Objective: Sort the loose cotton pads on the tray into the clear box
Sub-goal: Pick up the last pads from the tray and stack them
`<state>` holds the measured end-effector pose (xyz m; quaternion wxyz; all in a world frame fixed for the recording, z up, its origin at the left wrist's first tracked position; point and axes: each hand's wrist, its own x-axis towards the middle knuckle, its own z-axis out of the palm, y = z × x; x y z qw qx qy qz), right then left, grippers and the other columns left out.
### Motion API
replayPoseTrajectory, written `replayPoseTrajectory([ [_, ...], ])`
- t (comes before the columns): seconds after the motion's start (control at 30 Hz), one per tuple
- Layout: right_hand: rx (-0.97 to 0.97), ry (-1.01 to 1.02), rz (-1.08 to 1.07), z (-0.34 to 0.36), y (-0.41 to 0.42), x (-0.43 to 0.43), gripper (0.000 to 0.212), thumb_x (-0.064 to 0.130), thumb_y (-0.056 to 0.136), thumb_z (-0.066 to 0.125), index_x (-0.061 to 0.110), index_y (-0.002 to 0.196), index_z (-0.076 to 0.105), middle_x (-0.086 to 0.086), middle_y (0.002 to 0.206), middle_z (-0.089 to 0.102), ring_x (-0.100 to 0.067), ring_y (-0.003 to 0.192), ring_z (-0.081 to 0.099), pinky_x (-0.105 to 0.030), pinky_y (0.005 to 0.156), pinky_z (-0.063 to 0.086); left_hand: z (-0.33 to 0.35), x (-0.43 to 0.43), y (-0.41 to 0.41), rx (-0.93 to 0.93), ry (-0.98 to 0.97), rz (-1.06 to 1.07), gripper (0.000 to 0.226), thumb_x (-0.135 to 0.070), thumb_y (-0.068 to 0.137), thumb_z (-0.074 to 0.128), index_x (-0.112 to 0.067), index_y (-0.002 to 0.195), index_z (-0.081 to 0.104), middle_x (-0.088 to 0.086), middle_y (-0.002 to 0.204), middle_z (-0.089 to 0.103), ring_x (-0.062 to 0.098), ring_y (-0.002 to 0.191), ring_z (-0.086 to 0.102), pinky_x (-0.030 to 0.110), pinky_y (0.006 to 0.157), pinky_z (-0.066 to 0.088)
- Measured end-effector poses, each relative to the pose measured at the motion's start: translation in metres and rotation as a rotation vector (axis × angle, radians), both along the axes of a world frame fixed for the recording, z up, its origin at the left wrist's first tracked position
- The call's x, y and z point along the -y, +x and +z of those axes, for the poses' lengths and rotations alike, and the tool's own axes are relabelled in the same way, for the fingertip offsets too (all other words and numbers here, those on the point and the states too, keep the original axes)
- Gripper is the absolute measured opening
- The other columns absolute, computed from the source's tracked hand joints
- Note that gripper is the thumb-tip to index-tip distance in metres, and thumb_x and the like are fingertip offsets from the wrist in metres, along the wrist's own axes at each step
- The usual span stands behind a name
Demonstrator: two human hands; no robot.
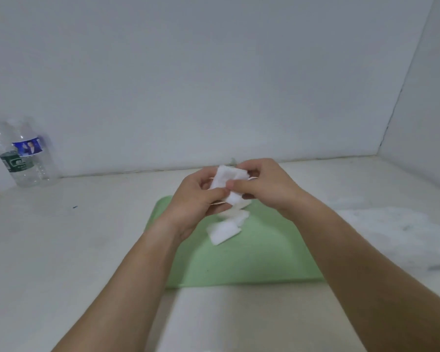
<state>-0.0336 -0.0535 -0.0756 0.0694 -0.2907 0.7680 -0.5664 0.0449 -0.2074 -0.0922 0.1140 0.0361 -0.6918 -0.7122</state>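
both hands meet over the far end of the green tray (252,262), at about 12 o'clock from its middle. the left hand (196,201) and the right hand (262,184) each pinch one small stack of cotton pads (226,177), thumbs on the near face and fingers curled behind. holding it from both sides probably serves to square the soft pads into a bundle that will drop in neatly. under the hands, a few loose pads (224,231) lie overlapping on the tray, so the sorting looks only partly done. the clear box cannot be made out; it may be hidden behind the hands. two plastic bottles (23,153) stand on the table (86,237) well away at 10 o'clock, against the wall.
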Motion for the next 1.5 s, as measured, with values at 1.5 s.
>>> replayPoseTrajectory([
  [1.5,-0.467,0.362,-0.217,0.004,-0.007,-0.325,0.025,0.006,0.065,0.065,0.028,0.071,0.054,0.004,0.083,0.073,-0.024,0.075,0.065,-0.034,0.057,0.048,-0.007,-0.306,-0.131,-0.013,-1.577,-0.266,0.046,-0.057,0.057,0.078,-0.02,0.075,0.058,-0.005,0.066,0.062,0.017,0.059,0.057,0.027,0.053,0.037],
])
